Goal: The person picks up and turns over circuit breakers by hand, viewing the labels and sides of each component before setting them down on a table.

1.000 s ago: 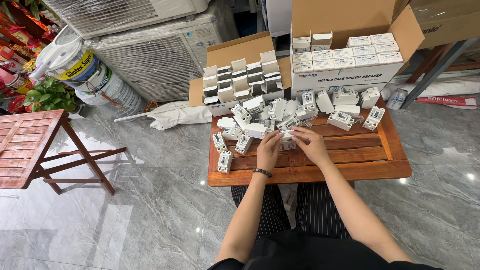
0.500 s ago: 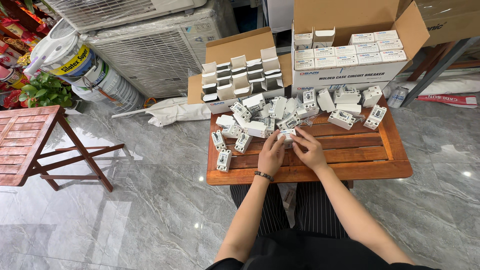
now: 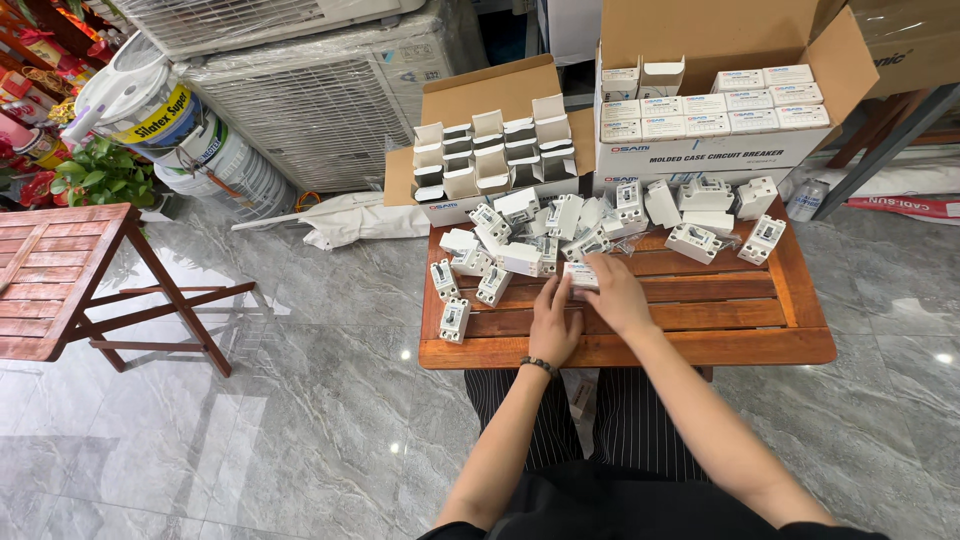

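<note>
While we look down at the low wooden table (image 3: 700, 340), we see both hands close together near its front edge. The left hand (image 3: 553, 325) lies flat on the wood, with its fingers held close together and pointing up at a small white box (image 3: 581, 275). The fingertips touch the left side of this box. The right hand (image 3: 615, 296) rests on the box from the right, and its fingers curl around it. The box sits on the table between the two hands.

Behind the hands lies a pile of small white switch parts (image 3: 560, 228). Three more white parts (image 3: 455, 300) lie apart on the left side of the table. At the back stand two cardboard boxes. The left cardboard box (image 3: 490, 95) holds open little cartons, and the right cardboard box (image 3: 720, 60) holds closed white ones. A folding wooden table (image 3: 60, 270) stands well apart on the grey floor.
</note>
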